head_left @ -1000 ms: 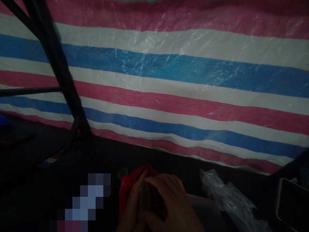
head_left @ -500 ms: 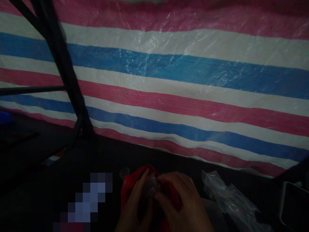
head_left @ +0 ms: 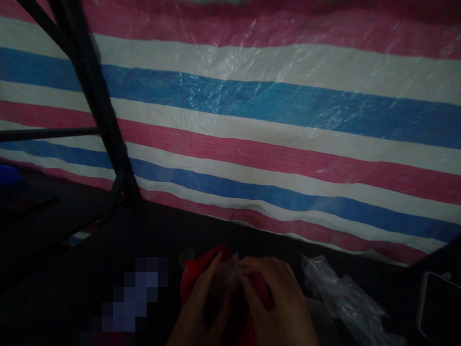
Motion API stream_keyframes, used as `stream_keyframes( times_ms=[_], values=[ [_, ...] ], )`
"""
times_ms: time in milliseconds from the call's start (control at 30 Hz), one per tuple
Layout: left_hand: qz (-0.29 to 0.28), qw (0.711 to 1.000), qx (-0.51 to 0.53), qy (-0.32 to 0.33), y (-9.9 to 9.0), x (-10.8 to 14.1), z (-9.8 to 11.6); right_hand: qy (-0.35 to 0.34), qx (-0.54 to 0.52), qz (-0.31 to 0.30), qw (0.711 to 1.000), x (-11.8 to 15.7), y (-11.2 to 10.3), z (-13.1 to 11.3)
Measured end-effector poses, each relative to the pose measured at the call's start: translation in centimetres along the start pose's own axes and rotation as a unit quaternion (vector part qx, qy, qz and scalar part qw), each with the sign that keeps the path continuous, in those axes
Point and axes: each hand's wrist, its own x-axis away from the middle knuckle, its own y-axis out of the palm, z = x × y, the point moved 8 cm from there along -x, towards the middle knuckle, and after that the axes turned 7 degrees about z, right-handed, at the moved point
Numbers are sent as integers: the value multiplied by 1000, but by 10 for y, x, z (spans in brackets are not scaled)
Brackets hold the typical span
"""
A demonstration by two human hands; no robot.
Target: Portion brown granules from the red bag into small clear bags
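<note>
Between my hands, over a red bag [head_left: 190, 276], is a small piece of clear crinkled plastic [head_left: 228, 271]. My right hand [head_left: 279, 288] pinches its right edge between thumb and forefinger. On the other side, my left hand [head_left: 200, 300] has its fingers closed against the plastic's left part. The red bag lies open beneath both hands, and its dark inside is mostly hidden. A small clear round cup or lid [head_left: 186, 257] rests just beyond the bag's left edge.
A crumpled clear plastic bag [head_left: 347, 300] lies to the right on the dark surface. Farther right is a dark flat object with a pale rim [head_left: 441, 305]. A striped tarp [head_left: 270, 120] hangs behind, and a black metal frame [head_left: 97, 101] stands at the left.
My right hand's thumb and forefinger have come together on the plastic and shifted slightly right. More of the clear plastic now shows, stretched between my hands.
</note>
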Motion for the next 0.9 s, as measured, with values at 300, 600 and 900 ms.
stream_keyframes(
  times_ms=[300,600,900],
  values=[
    [-18,999,-42,-22,-10,-1,-7,30,0,-87,996,4,14,6],
    [-16,998,-49,26,-9,0,9,71,-26,-67,995,0,3,5],
    [-3,995,-58,79,-7,-2,11,135,-34,-113,984,3,21,12]
  ],
)
